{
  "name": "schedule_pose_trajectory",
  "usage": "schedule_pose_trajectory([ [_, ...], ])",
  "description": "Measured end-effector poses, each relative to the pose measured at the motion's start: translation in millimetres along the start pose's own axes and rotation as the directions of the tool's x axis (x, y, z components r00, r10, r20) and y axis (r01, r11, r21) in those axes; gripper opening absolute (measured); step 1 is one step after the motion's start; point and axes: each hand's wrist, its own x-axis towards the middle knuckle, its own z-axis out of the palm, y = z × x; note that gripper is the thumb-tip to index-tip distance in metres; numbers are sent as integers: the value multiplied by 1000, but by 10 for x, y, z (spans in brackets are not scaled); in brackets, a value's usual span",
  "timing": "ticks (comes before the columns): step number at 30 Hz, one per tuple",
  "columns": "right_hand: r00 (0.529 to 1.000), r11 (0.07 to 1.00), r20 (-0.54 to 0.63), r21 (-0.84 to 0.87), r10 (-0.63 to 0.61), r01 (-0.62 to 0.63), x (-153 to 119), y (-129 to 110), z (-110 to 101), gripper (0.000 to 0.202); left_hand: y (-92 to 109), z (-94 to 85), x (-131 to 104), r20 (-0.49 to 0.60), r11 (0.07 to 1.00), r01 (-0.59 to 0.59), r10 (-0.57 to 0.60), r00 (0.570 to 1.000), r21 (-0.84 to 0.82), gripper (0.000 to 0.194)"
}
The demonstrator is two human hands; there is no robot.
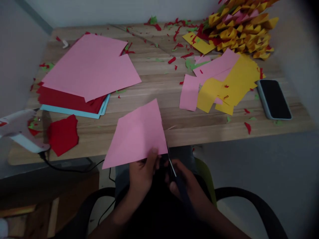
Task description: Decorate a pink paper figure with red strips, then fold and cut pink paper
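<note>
A sheet of pink paper (138, 132) is pinched near its lower edge by my left hand (143, 172), thumb on top. It hangs over the table's front edge in front of me. My right hand (185, 181) is closed around a pair of dark-handled scissors (171, 167). The blades point up and away from me, beside the sheet's lower right corner. Whether the blades touch the paper is hard to make out in the dim light. Part of the right fingers is hidden behind the handles.
Pink sheets (92, 66) lie over red and blue paper at left, near a red piece (63, 134) and a white glue gun (22, 129). Yellow pieces (236, 83), pink strips (189, 93), a phone (274, 99), scraps and a folded-paper model (241, 30) occupy the right.
</note>
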Motion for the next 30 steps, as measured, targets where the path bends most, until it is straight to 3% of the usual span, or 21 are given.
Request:
schedule_pose_trajectory([
  [4, 984, 984, -27, 41, -175, 176, 237, -314, 1, 40, 160, 60, 63, -15, 995, -97, 97, 995, 33, 42],
  [9, 970, 970, -44, 20, -240, 241, 364, -529, -6, 37, 240, 63, 18, -30, 980, -160, 164, 986, 118, 29],
  [17, 978, 979, -29, -6, -204, 204, 404, -620, 30, 44, 176, -109, 40, -32, 957, -180, 192, 981, 226, 30],
  [23, 974, 976, -71, -16, -217, 217, 424, -617, 24, 44, 13, -304, 149, 121, 878, -342, 320, 940, 335, 31],
  [30, 972, 976, -94, -51, -216, 212, 401, -614, 52, 41, -11, -363, 144, 125, 845, -364, 343, 931, 392, 33],
])
